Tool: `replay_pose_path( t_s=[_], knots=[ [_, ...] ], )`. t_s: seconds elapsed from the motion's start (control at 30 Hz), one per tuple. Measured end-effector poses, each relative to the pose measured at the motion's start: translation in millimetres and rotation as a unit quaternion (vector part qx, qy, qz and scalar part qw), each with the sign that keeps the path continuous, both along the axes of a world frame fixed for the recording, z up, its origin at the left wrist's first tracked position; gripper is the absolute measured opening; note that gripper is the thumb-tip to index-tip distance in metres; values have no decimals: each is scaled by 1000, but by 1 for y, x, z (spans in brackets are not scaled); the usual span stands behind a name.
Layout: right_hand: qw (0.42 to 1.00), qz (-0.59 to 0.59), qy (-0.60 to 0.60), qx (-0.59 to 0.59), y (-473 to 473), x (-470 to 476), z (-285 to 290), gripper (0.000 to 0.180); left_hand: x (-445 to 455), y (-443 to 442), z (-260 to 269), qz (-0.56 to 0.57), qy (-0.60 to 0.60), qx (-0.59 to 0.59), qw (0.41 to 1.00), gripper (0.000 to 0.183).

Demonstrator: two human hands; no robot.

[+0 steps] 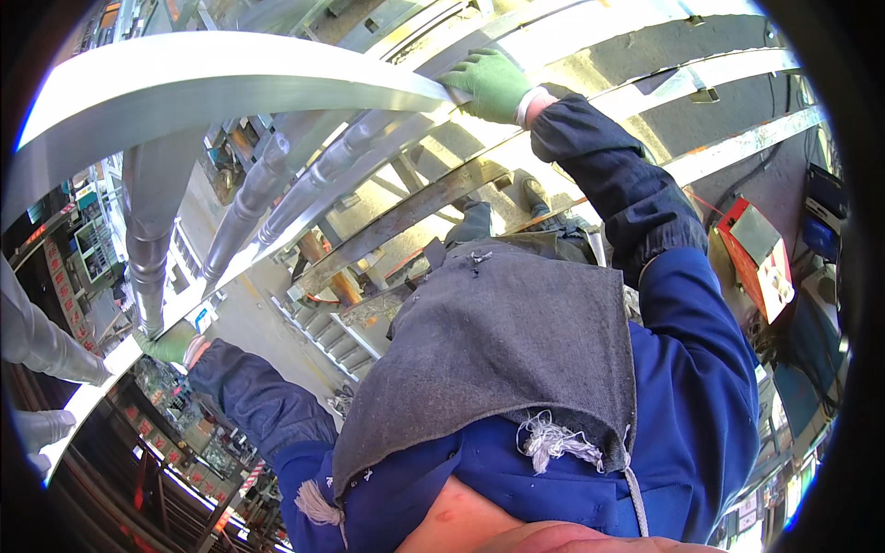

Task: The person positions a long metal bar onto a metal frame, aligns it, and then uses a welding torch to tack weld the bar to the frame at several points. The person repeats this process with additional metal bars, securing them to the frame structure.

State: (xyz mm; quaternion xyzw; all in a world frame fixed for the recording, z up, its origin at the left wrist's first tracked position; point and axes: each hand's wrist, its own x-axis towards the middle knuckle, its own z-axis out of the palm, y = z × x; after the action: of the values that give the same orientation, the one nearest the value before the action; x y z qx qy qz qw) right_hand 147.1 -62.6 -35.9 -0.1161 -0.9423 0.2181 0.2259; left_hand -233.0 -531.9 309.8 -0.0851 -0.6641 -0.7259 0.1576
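Observation:
A large shiny metal railing section [228, 79] stands tilted before me, on the left. Its wide rail bows across the upper view through the fisheye lens. Turned metal balusters [242, 204] run from it to a bright lower rail [238, 268]. My left hand [168, 345], in a green glove, grips that lower rail beside the foot of a baluster; its fingers are partly hidden. At the section's far right corner my right hand [491, 83], gloved in green too, is closed over the end of the metal, thumb side out of sight.
Long metal beams [415, 214] of a work stand cross below, near my feet [536, 197]. At the right, a red metal-cased machine [753, 259] sits on the floor near cables. A grey apron [511, 332] covers my front. A ladder-like metal frame [332, 339] lies on the floor.

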Motion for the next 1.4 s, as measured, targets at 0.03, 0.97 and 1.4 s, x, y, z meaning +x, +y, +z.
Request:
replay_pose_path(
  t_s=[0.03, 0.97, 1.4],
  knots=[
    [1000, -1, 7, -8, 0, 0, -2, 29, -5, -2, -2, 3, 2, 2, 1000, 56],
    [999, 10, 40, 8, -4, -7, -11, 30, -132, -142, 5, -39, 145, -282, 948, 38],
    [1000, 6, -17, -8, -1, -5, -4, 29, -42, -58, -9, -8, 106, -144, 984, 49]
  ],
)
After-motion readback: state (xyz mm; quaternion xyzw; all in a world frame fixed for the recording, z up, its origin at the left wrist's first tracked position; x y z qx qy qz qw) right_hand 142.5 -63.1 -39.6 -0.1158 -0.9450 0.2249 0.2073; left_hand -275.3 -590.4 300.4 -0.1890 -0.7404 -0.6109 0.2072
